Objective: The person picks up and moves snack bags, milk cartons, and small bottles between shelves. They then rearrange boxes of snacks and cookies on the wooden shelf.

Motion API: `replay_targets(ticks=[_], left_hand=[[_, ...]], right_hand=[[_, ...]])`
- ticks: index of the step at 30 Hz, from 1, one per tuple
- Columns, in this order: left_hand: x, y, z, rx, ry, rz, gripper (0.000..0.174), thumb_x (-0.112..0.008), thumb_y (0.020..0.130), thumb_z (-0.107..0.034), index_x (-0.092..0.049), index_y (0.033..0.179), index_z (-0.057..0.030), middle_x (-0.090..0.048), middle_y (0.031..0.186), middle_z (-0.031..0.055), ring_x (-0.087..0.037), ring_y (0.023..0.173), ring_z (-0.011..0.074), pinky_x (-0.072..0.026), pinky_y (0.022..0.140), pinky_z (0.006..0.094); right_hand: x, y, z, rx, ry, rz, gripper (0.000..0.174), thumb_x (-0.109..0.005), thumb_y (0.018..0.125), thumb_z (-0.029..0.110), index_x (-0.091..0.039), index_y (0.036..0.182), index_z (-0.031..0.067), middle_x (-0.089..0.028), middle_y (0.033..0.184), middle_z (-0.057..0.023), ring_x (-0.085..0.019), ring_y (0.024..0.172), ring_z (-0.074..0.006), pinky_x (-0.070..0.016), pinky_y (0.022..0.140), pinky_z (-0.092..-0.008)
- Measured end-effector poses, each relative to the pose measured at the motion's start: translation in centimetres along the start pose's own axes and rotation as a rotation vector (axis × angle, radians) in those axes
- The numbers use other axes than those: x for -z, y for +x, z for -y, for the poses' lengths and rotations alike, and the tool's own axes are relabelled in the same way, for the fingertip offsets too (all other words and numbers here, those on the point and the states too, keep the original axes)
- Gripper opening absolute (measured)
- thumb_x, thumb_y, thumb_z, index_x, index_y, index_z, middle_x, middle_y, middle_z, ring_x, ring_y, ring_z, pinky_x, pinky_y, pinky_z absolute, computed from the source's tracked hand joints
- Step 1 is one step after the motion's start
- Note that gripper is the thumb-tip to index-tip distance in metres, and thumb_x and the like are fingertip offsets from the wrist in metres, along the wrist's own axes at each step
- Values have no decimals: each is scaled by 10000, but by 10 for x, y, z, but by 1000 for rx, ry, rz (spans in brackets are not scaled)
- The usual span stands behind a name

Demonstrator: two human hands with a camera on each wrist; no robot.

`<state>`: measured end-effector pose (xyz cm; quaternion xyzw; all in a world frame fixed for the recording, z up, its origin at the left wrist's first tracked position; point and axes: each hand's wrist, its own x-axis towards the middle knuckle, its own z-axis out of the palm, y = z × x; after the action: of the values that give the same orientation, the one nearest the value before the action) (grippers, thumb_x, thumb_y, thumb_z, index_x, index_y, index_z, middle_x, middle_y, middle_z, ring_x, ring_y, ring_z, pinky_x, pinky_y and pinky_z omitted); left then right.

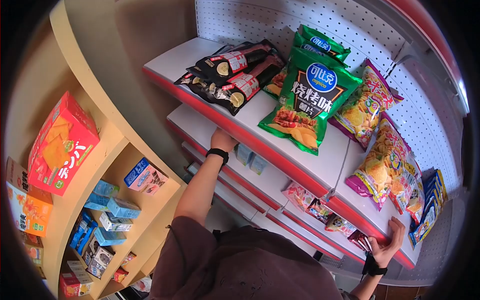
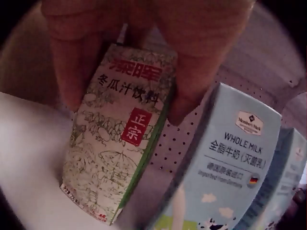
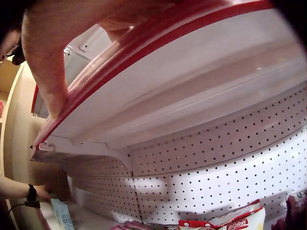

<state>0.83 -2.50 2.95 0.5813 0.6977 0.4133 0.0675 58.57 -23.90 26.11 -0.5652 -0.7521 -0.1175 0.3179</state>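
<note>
In the left wrist view, my left hand [image 2: 201, 28] holds a winter melon juice carton [image 2: 117, 129] near its top, between thumb and fingers. The carton is whitish with green line drawings and a red label, and leans a little. Beside it stands a pale blue whole milk carton [image 2: 225, 163], another blue carton [image 2: 283, 182] behind. From the head view, my left hand [image 1: 223, 140] reaches under the top shelf and its fingers are hidden. My right hand [image 1: 390, 242] rests on the red front edge of the top shelf [image 1: 295, 177], fingers over the top.
Green potato chip bags [image 1: 315, 95], black snack bags [image 1: 232, 75] and purple snack bags [image 1: 367, 107] stand or lie on the top shelf. Its underside overhangs the lower shelf [image 1: 270, 182]. A wooden shelf unit [image 1: 85, 75] with boxes, including a red cracker box [image 1: 65, 145], is at left.
</note>
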Motion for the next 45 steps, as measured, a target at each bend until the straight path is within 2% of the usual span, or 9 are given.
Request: replay_targets(ticks=[10,14,17,26,32,33,38,40,45], left_hand=[[1,3,5,-186,27,-114,276,-733,759,-182,-708,992,-36,-694,1071,217,-606,1073,422,-471,947,501],[38,-34,-47,-95,-81,-324,444,-738,791,-141,-605,1189,6,-580,1184,249,-522,1163,454,-434,1005,474],[38,-70,-66,37,-208,-299,531,-734,827,-113,-521,1299,8,-518,1219,230,-537,1150,409,-460,975,438],[39,-192,-59,184,-293,-73,464,-714,848,-36,-554,1283,-27,-535,1186,139,-601,1073,278,-513,887,370],[47,-230,-55,330,-313,-79,392,-664,887,7,-564,1265,-23,-501,1212,108,-617,1066,226,-538,885,340],[44,-233,-58,313,-325,-85,396,-666,879,10,-565,1260,-24,-510,1201,114,-622,1046,228,-540,862,335],[19,-244,-86,264,-378,-44,386,-668,866,12,-575,1238,-32,-532,1182,125,-642,983,223,-545,801,318],[16,-244,-109,234,-391,-18,366,-675,872,-13,-588,1226,-45,-542,1176,120,-656,967,214,-538,770,309],[26,-262,-136,201,-425,-12,359,-682,874,-34,-597,1222,-68,-558,1160,114,-671,962,218,-539,770,320]], right_hand=[[3,4,8,-5,-2,-12,753,-839,632,578,-634,1040,-22,-638,1128,-212,-602,1040,-383,-465,912,-461],[5,5,9,14,-17,-4,768,-849,618,578,-636,1052,-18,-642,1131,-204,-605,1031,-376,-470,908,-456],[5,4,6,22,-33,-7,761,-846,618,589,-639,1047,-5,-649,1126,-199,-611,1021,-375,-477,894,-454],[7,8,5,53,-44,20,750,-841,616,587,-640,1051,10,-645,1126,-191,-603,1024,-382,-473,883,-459],[17,5,22,148,-146,36,584,-875,667,268,-617,1134,30,-640,1138,-179,-595,1055,-392,-450,974,-509],[19,-1,26,244,-133,24,535,-844,674,114,-606,1148,46,-638,1155,-166,-591,1079,-380,-426,1022,-535],[-8,-19,64,344,514,227,267,-809,736,111,-663,946,36,-692,972,-139,-663,860,-305,-507,727,-414],[-53,-23,60,367,583,451,271,-803,764,132,-669,971,20,-691,978,-170,-671,878,-312,-524,749,-382],[-179,-48,24,-236,743,635,420,-759,843,114,-596,1205,-22,-678,1087,-179,-672,1001,-299,-540,873,-399]])
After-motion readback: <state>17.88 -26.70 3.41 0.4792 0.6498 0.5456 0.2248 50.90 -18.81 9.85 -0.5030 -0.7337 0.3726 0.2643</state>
